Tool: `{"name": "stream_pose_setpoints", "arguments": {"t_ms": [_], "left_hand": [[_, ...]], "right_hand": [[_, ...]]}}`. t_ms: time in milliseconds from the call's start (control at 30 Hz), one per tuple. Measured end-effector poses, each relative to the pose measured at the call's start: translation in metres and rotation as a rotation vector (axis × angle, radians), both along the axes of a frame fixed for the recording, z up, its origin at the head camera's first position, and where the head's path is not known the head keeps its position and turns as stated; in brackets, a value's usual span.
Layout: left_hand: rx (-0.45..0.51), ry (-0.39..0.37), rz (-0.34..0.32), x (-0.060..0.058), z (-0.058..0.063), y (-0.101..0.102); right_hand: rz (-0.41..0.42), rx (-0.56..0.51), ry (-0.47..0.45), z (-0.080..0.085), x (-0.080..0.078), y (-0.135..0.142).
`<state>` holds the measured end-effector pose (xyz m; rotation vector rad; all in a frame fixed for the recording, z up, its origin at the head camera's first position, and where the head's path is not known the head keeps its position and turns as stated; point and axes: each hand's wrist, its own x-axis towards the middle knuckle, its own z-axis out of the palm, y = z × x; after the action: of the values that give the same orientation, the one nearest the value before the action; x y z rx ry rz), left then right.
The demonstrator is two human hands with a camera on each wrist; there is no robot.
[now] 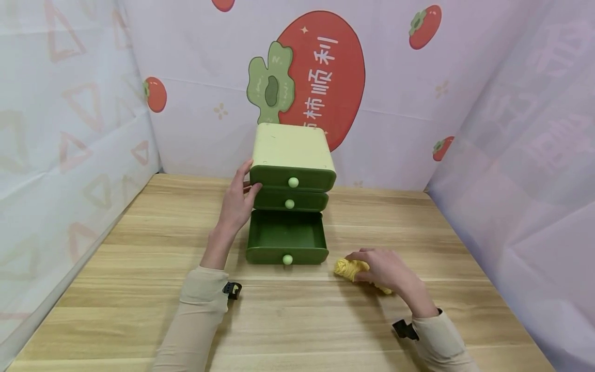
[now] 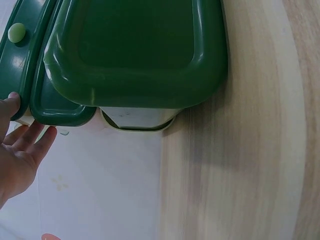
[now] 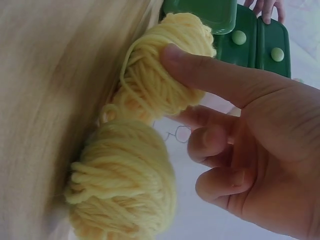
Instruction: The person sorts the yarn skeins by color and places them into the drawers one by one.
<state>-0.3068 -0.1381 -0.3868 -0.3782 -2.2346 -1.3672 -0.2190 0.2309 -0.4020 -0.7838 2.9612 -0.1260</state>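
A small three-drawer cabinet (image 1: 294,147) with a pale cream top and green drawers stands on the table. Its bottom drawer (image 1: 287,255) is pulled out, with a bare green inside, while the upper two sit in. At the cabinet's left side, my left hand (image 1: 236,202) rests its fairly straight fingers along the side, the thumb (image 2: 12,102) at the front edge of the top drawer. To the right of the pulled-out drawer, my right hand (image 1: 383,268) pinches a yellow yarn skein (image 3: 165,65) near one end. Its other bulky end lies close to the tabletop.
The wooden table (image 1: 279,325) runs up to a printed cloth backdrop (image 1: 200,139) behind the cabinet. Cloth walls rise on the left (image 1: 69,155) and right (image 1: 525,155). Round pale knobs (image 1: 293,182) stick out from the drawer fronts.
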Motion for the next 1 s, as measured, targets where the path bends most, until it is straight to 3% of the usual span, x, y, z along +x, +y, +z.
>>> {"name": "stream_pose_setpoints", "arguments": {"t_ms": [500,1000], "left_hand": [[0.003,-0.034,-0.004,0.000,0.000,0.000],[0.015,-0.049,-0.008,0.001,0.000,-0.001]], "right_hand": [[0.050,-0.042,0.127,0.001,0.001,0.006],[0.172,-0.155,0.389,0.013,-0.003,-0.005]]}}
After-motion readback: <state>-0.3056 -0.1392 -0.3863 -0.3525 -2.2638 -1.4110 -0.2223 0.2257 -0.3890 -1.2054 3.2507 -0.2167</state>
